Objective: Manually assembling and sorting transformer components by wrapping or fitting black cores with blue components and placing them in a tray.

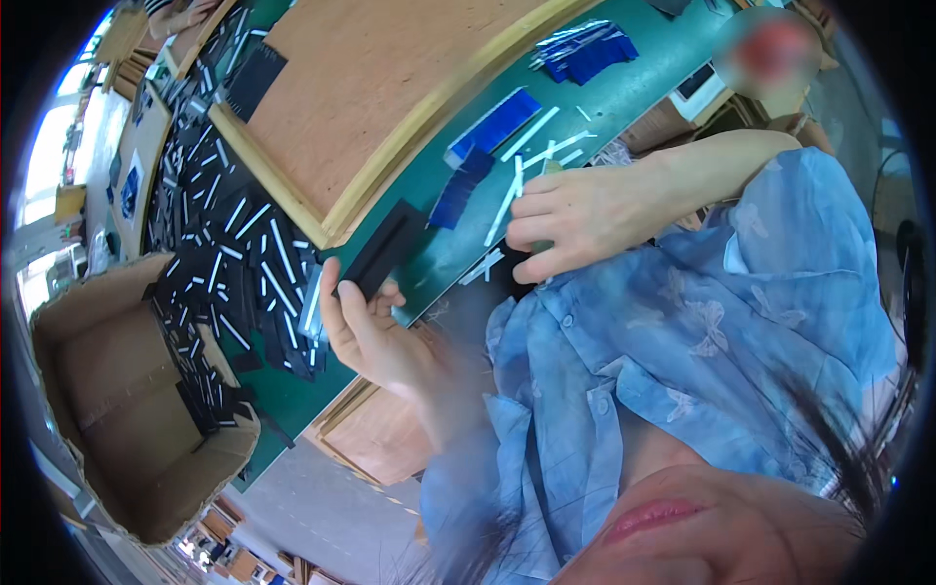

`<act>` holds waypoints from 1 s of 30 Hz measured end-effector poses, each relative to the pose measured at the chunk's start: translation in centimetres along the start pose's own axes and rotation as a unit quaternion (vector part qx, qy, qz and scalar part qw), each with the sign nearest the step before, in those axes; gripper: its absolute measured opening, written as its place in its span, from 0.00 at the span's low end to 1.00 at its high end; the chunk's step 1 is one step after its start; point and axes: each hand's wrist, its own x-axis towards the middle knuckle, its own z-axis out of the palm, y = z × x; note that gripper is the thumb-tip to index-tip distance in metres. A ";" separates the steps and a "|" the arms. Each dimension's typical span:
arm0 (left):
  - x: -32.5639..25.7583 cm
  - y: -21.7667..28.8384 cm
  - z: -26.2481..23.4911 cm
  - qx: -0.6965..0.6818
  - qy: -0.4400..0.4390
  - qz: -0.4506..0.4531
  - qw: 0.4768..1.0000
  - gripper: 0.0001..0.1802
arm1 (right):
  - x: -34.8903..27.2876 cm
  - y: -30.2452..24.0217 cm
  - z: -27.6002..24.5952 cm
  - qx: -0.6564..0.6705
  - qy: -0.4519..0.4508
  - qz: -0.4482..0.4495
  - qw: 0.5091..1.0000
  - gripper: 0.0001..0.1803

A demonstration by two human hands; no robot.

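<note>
My left hand (375, 336) is closed round a flat black rectangular piece (382, 246) with a long slot or raised strip down its middle. The piece is held tilted above the green table edge. My right hand (575, 219) is at the table's edge, its fingers curled, beside thin white strips (504, 216). What its fingertips hold, if anything, is hidden. Dark blue strip bundles (495, 125) lie just beyond the right hand, with another blue stack (588, 54) farther off.
A large heap of black pieces with white strips (249, 249) covers the table to the left. An open cardboard box (127, 390) stands at its end, some pieces spilling over its edge. A wood-framed board (361, 88) lies across the green table (283, 409). Another person's hand (195, 12) shows far off.
</note>
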 end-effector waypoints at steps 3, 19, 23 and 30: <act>-0.1 -0.9 -0.1 0.010 0.017 0.006 1.000 0.13 | -2.6 1.5 -1.3 0.175 -0.140 0.105 0.969 0.07; -0.3 -1.8 -0.5 0.029 0.010 0.012 0.999 0.19 | -1.0 6.5 0.3 -0.037 0.020 0.147 0.988 0.24; 0.0 -2.2 -1.1 0.020 0.000 0.024 1.000 0.20 | -0.5 6.3 0.2 -0.045 0.031 0.134 0.989 0.23; 0.4 -3.1 -1.0 0.029 0.052 0.011 0.998 0.26 | 1.7 4.3 -2.2 -0.109 0.076 0.025 0.991 0.12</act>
